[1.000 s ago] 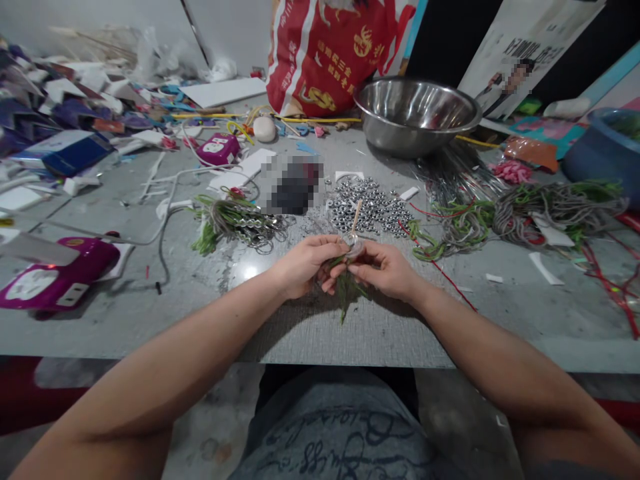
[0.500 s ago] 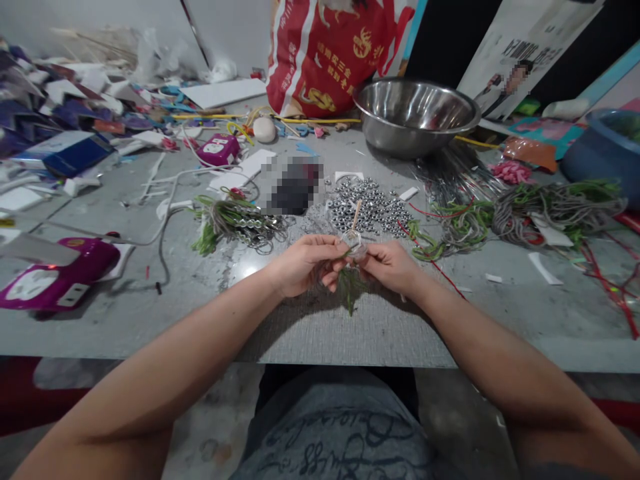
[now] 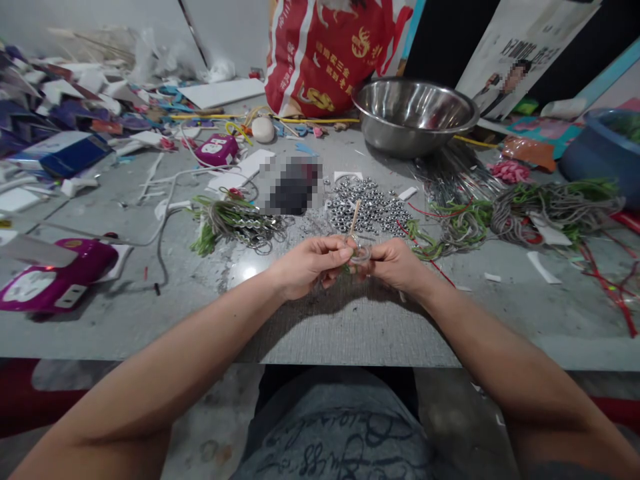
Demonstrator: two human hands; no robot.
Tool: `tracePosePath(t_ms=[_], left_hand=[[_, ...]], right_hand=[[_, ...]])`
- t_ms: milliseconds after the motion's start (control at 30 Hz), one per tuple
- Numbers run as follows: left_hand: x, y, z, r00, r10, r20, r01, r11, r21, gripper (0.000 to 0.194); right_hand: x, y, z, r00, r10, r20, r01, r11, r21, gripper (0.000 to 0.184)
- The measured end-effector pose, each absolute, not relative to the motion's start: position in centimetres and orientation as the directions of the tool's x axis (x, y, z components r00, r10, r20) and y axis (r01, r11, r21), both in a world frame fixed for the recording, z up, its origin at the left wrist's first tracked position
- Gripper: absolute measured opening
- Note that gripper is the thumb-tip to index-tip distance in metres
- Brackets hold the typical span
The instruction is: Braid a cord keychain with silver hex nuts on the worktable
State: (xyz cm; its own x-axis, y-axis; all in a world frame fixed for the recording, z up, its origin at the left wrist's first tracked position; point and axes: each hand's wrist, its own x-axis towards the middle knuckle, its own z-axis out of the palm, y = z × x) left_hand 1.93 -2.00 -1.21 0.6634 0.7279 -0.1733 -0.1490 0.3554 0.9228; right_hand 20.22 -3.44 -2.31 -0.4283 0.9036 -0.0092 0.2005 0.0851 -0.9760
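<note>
My left hand [image 3: 320, 263] pinches green cord [image 3: 346, 269] between thumb and fingers, close to a clear ring-like piece [image 3: 361, 252]. From the other side my right hand [image 3: 393, 263] grips that clear piece, its fingers closed at the edge. Fingers partly cover both, so how the cord runs through is hidden. A thin wooden stick [image 3: 355, 215] points up just behind the hands. Beyond them a spread of shiny silver beads [image 3: 370, 203] lies on the grey table [image 3: 320, 327].
Bundled green and grey cords [image 3: 220, 223] lie left, more cords [image 3: 465, 223] right. A steel bowl [image 3: 415, 127] and a red bag [image 3: 315, 60] stand at the back. Purple power strips [image 3: 75, 273] with cables sit left; a blue tub [image 3: 603, 147] stands far right.
The green cord ends that hung below the hands are now gathered up at the fingers. My left thumb has moved further over the cord toward the clear piece.
</note>
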Motion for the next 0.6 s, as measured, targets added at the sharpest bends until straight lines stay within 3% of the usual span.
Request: tracePosePath(t_ms=[233, 367, 600], left_hand=[[2.2, -2.0, -1.2, 0.662, 0.722, -0.203, -0.127, 0.376, 0.918, 0.030], [2.6, -2.0, -1.5, 0.659, 0.718, -0.223, -0.133, 0.403, 0.906, 0.032], [2.9, -2.0, -1.8, 0.622, 0.744, -0.243, -0.165, 0.428, 0.889, 0.021]], right_hand=[[19.6, -3.6, -2.2, -0.456, 0.889, -0.050, 0.140, 0.016, -0.990, 0.029], [19.4, -3.5, -3.0, -0.440, 0.898, -0.029, 0.174, 0.053, -0.983, 0.029], [18.8, -3.6, -2.9, -0.424, 0.906, -0.013, 0.145, 0.053, -0.988, 0.026]])
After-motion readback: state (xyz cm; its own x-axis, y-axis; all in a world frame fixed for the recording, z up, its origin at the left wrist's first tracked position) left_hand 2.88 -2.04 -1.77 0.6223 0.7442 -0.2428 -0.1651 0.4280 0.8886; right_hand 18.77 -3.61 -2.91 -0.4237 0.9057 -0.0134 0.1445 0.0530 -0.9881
